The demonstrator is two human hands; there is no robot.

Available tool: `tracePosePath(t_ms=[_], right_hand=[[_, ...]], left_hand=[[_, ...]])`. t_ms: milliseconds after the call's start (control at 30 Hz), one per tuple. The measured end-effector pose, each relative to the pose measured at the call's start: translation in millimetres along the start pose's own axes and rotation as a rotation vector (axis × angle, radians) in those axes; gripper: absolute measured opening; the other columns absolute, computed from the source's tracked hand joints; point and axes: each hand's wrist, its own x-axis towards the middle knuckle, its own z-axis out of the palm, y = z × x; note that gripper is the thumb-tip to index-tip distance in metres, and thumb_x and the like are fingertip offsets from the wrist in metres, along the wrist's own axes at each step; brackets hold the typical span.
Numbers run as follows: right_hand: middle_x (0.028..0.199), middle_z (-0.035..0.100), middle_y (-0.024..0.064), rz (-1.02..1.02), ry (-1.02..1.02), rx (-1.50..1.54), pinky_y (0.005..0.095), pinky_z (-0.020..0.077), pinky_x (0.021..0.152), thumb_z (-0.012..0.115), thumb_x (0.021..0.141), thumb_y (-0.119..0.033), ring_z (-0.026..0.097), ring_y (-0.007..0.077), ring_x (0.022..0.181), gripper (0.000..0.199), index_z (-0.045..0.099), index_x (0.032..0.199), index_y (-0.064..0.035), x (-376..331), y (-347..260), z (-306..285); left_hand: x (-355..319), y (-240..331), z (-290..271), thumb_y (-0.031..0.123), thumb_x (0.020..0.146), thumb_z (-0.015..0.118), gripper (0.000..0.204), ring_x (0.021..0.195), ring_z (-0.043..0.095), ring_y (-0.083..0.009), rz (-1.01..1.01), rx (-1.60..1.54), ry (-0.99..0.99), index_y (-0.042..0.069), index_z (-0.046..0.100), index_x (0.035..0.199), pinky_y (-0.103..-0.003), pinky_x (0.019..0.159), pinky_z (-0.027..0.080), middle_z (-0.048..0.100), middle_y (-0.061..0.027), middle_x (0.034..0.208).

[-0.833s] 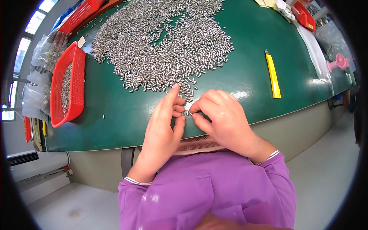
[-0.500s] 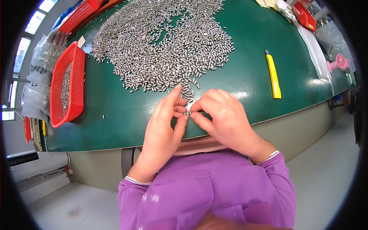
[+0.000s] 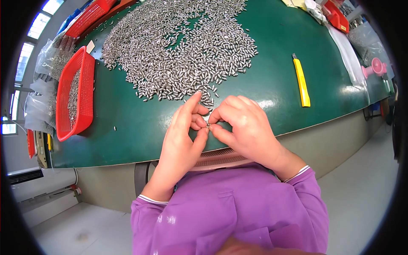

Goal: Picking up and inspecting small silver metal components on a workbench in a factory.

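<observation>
Between my fingertips is a small silvery metal piece (image 3: 208, 126), mostly hidden by the fingers. My left hand (image 3: 183, 129) pinches it from the left, with the index finger stretched forward and the other fingers curled. From the right, my right hand (image 3: 243, 123) closes thumb and index finger on the same piece. Just beyond the fingertips, a large heap of small pointed metal parts (image 3: 191, 63) spreads over the green table (image 3: 272, 46). A narrow tail of these parts reaches down to my hands.
At the left stands a red plastic basket (image 3: 88, 102) with similar metal parts inside. A yellow utility knife (image 3: 301, 83) lies to the right, its blade end pointing away. Below the table edge, a pink perforated tray (image 3: 216, 160) sits in front of me. A pink tape-dispenser-like object (image 3: 375, 68) is far right.
My hands stay nearly in place, fingertips still meeting on the small piece. The right hand has shifted slightly left; the heap looks the same.
</observation>
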Motion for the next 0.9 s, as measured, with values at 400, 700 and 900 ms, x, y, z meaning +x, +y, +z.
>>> tracePosePath(t_ms=[400,700,900], right_hand=[[0.085,0.057,0.0036,0.005,-0.015,0.035,0.0414,0.0441,0.073,0.074,0.076,-0.011,0.056,0.0271,0.082,0.014,0.061,0.081,-0.0109,-4.8,1.4,-1.5],[0.087,0.055,0.0050,0.001,-0.064,0.044,0.0411,0.0432,0.076,0.071,0.078,-0.010,0.054,0.0271,0.083,0.012,0.059,0.081,-0.0103,-6.4,2.6,-4.3],[0.088,0.054,0.0052,-0.025,-0.019,0.053,0.0401,0.0426,0.077,0.068,0.079,-0.008,0.054,0.0265,0.085,0.010,0.061,0.086,-0.0094,-8.5,1.3,-4.0]], left_hand=[[-0.3,-1.0,2.0,-0.018,0.078,0.059,0.077,0.091,0.060,-0.0157,0.038,-0.015,0.003,0.005,0.038,0.149,-0.029,0.080,0.052,0.055,-0.0137,0.124],[-1.1,1.4,-1.1,-0.017,0.078,0.060,0.076,0.094,0.062,-0.0128,0.039,0.023,-0.012,0.004,0.040,0.148,-0.025,0.081,0.053,0.054,-0.0128,0.130],[-3.1,4.0,-1.8,-0.018,0.077,0.061,0.076,0.094,0.062,-0.0134,0.051,0.069,-0.007,0.004,0.040,0.147,-0.026,0.082,0.054,0.053,-0.0123,0.130]])
